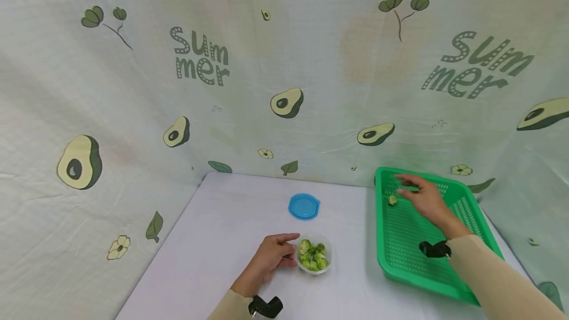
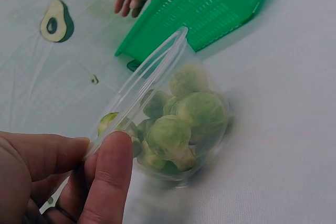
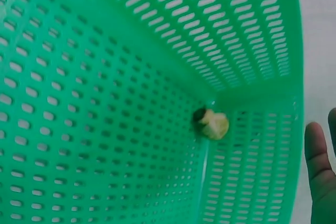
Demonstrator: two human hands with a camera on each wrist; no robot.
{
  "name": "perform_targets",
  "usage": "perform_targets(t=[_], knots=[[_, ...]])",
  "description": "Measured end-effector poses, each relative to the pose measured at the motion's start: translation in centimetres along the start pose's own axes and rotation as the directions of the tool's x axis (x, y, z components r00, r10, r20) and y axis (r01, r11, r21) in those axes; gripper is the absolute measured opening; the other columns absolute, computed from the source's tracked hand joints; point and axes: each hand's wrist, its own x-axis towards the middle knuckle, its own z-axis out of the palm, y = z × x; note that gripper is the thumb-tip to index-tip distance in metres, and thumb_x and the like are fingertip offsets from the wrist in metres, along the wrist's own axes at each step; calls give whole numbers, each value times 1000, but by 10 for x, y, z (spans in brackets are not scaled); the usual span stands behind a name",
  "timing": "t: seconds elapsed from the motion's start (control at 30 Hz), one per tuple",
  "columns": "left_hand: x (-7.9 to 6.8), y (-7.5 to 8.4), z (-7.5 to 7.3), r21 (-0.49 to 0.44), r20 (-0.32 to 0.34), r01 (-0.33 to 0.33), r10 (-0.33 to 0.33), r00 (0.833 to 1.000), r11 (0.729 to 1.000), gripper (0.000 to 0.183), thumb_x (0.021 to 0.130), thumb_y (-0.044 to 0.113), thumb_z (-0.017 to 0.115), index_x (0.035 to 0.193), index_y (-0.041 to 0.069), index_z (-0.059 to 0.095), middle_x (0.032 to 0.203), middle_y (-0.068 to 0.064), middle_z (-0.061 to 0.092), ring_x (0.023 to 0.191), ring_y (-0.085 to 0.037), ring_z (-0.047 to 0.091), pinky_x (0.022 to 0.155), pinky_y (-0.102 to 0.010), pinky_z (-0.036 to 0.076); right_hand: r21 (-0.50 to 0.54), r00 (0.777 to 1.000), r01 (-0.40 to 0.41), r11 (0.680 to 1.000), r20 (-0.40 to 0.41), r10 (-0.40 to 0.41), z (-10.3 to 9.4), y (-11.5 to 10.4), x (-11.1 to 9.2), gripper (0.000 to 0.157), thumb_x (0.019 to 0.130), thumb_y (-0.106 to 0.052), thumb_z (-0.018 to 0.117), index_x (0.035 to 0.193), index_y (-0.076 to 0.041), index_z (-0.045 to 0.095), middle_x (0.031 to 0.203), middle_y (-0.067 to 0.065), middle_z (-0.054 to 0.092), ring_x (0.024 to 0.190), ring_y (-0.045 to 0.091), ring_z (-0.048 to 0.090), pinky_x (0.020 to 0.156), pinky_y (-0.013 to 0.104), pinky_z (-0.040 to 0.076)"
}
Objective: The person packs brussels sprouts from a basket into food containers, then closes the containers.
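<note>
My left hand (image 1: 276,256) pinches the rim of a clear round plastic container (image 2: 181,40) between thumb and fingers. Several green Brussels sprouts (image 2: 168,135) lie inside it. Over the far part of a green perforated basket (image 1: 426,275), my right hand (image 1: 424,199) hovers with thumb and fingers apart, holding nothing. A single Brussels sprout (image 3: 214,125) lies in a corner of that basket, its cut stem side showing. In the head view this sprout sits just below the right fingertips.
A blue round lid (image 1: 304,206) lies on the white-covered table (image 1: 231,221) behind the container. A cloth (image 1: 249,127) printed with avocados rises at the back and both sides. The basket's far edge stands close to it.
</note>
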Motion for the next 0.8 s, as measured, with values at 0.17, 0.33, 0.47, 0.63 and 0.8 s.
perform_targets(t=[0.17,0.33,0.47,0.63,0.8], knots=[[-1,1,1,-2,1,2,-2,1000,1000,46,97,3,68,143,3,65,84,-5,68,72,-14,65,68,-31,66,5,997,-53,999,59,52,1,14,8,52,109,-18,60,157,-3,47,154,32,46,139,53,44,102,71,48],[-1,1,1,-9,8,2,-2,1000,1000,45,98,2,68,143,3,65,84,-5,67,72,-14,65,68,-31,66,9,993,-69,998,99,67,3,27,15,54,107,-11,59,158,-1,45,157,33,44,140,55,42,104,74,45],[0,1,1,-12,5,6,-6,1000,1000,46,97,2,68,143,3,65,84,-5,67,73,-14,65,68,-31,66,11,989,-75,997,125,73,6,37,20,55,106,-6,59,158,-1,44,157,33,44,140,54,43,106,73,45],[0,1,1,-11,-4,9,-9,1000,1000,46,97,3,69,143,4,65,85,-6,67,73,-15,65,68,-31,66,21,980,-80,997,185,75,10,45,26,54,105,-3,58,157,2,45,158,35,42,138,58,44,106,73,46],[0,0,0,-11,-5,3,-3,1000,1000,46,97,2,68,142,3,66,85,-7,66,73,-15,64,68,-32,67,6,967,-90,996,238,86,15,56,31,55,103,-1,58,157,3,45,160,36,38,143,61,35,109,77,40]])
